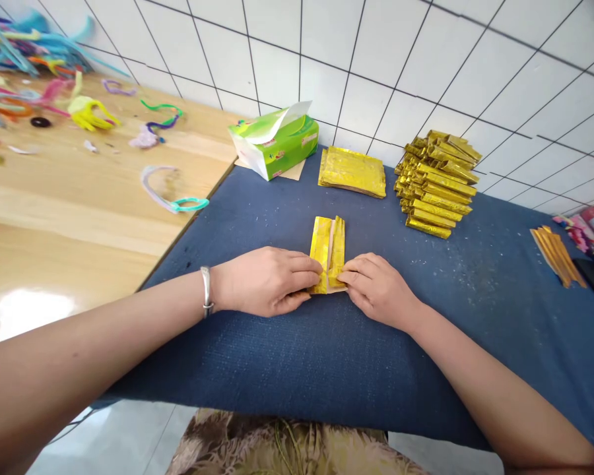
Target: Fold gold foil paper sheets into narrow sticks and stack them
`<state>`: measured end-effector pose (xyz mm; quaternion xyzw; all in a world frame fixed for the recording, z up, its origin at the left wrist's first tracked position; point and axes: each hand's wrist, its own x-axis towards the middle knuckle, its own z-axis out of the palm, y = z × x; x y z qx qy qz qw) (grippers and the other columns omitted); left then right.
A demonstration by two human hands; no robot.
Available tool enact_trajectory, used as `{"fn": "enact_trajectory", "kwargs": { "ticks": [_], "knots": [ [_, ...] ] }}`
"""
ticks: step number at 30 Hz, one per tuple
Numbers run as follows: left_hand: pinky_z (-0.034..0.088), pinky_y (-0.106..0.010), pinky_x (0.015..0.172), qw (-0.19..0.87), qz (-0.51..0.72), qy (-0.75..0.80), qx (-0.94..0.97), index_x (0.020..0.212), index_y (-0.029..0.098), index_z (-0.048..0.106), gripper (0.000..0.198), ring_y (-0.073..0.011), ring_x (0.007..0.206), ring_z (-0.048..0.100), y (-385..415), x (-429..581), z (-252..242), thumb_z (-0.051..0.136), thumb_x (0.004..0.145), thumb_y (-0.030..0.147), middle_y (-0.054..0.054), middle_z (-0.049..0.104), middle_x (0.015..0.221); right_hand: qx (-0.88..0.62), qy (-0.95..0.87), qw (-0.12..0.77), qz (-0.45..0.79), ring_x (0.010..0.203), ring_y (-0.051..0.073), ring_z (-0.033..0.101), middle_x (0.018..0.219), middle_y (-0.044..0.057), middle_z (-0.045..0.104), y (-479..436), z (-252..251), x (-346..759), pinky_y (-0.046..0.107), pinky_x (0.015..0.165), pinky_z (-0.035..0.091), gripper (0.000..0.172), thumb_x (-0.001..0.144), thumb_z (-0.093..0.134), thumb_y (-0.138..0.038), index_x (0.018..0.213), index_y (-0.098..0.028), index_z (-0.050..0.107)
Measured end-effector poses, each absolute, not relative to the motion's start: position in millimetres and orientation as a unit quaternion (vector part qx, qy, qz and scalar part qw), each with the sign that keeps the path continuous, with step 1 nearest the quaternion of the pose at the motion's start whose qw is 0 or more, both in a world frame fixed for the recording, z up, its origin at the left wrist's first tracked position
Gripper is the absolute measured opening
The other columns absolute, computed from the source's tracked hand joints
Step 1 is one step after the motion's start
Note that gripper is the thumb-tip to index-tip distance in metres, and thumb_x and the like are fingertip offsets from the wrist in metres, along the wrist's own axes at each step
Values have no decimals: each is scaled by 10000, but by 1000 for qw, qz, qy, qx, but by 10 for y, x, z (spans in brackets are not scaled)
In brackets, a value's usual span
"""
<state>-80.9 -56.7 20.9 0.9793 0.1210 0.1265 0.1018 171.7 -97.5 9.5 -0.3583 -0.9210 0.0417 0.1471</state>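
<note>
A gold foil paper [321, 247] lies on the blue cloth in front of me, its two long sides folded inward with a narrow pale gap between them. My left hand [272, 280] has its fingers closed on the paper's lower left edge; a silver bracelet circles that wrist. At the lower right edge, my right hand [379, 290] pinches the folded side. Beyond the paper is a flat stack of gold sheets [352, 171]. To its right rises a tall pile of folded gold strips [438, 185].
A green tissue box [290, 146] stands near the tiled wall. Colourful pipe cleaners [30, 53] cover the back of the wooden table [79, 218] at left. Orange-gold strips [558, 257] lie at the far right of the blue cloth [287, 363], near a dark object.
</note>
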Motion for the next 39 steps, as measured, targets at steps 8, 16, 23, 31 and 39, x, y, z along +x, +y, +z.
{"fn": "enact_trajectory", "kwargs": {
  "ticks": [8,16,23,31,39],
  "knots": [
    [486,-254,843,117,102,178,972,966,153,599,185,-155,949,603,-584,-814,225,488,846,240,-63,570,1157,-380,-907,172,54,958,230,524,998,67,623,-993,69,1695,424,823,440,209,868,472,-214,1025,-235,609],
    [489,-252,856,142,119,226,956,975,160,613,205,-140,926,608,-620,-777,186,444,860,184,-45,575,1134,-411,-889,184,81,938,214,520,1005,56,615,-1016,76,1653,403,843,422,153,863,509,-254,973,-228,611],
    [485,-257,868,212,148,277,926,939,171,638,188,-135,912,604,-641,-748,176,480,861,235,-34,579,1094,-429,-868,209,141,929,189,521,975,38,613,-999,101,1633,373,847,401,116,864,526,-240,937,-217,613],
    [459,-274,892,244,196,311,897,871,154,638,201,-140,961,556,-636,-677,131,449,890,220,-47,568,1026,-477,-836,229,147,899,176,510,946,40,605,-1005,88,1574,359,838,393,157,890,478,-246,875,-199,627],
    [456,-300,882,238,216,337,885,813,133,632,171,-153,955,526,-630,-630,71,473,859,178,-66,548,989,-522,-816,221,112,875,189,493,869,39,591,-980,57,1518,357,797,384,150,854,509,-234,741,-194,600]
  ]
}}
